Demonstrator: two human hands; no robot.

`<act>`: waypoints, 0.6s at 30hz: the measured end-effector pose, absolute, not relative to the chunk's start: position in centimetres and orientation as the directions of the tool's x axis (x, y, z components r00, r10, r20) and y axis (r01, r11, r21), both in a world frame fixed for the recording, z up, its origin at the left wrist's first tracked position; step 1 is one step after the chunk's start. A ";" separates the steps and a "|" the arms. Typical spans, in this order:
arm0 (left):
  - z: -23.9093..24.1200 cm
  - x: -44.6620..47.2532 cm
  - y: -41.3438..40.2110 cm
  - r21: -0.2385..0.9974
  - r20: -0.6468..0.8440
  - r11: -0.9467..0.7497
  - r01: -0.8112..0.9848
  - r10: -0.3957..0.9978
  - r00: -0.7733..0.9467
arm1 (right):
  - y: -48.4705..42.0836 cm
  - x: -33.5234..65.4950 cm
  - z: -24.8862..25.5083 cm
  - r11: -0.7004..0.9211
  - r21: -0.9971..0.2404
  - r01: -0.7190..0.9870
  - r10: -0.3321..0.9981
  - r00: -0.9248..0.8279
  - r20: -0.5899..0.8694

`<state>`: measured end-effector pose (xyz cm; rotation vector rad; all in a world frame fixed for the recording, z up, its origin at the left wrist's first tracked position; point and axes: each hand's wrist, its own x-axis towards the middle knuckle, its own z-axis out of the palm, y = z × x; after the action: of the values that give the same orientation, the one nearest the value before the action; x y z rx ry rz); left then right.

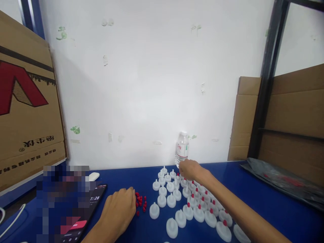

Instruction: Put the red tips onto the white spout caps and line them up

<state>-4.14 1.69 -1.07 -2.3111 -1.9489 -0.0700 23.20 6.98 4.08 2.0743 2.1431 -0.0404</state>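
nearest me lie the plain white caps, the end of the crowd farthest out from the water bottle. the crowd runs back over the blue table toward that bottle, and the red-tipped caps fill the side out to the bottle's right. my right hand sits just in front of the bottle, fingers bunched down onto the caps there; whether they pinch anything i cannot tell. my left hand rests palm down, well left of the bottle and nearer me, fingers loosely curled, tips at the loose red plugs; if one is held, i can't see it. i judge the step to be fitting plugs into caps, roughly half done. lifting a plug calls for a fine pinch, as they are tiny and lie close together. farther left of the bottle lies a phone.
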 end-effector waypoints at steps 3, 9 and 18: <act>-1.0 -4.5 1.8 -0.087 0.109 -0.145 0.986 0.982 0.154 | 7.4 23.2 3.5 0.033 0.089 0.995 0.992 -0.022 -0.124; -0.3 -4.5 1.8 -0.061 0.162 -0.100 0.993 0.981 0.108 | 7.7 23.7 3.3 0.042 0.045 0.998 0.999 -0.041 -0.029; 0.9 -3.8 1.0 0.156 0.387 -0.230 0.961 0.909 0.155 | 5.8 21.4 5.8 0.406 -0.125 0.905 0.882 -0.352 0.314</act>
<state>-3.81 0.95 0.94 -2.2878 -1.8648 -0.6161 21.42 5.78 5.84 1.9199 2.8991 0.1238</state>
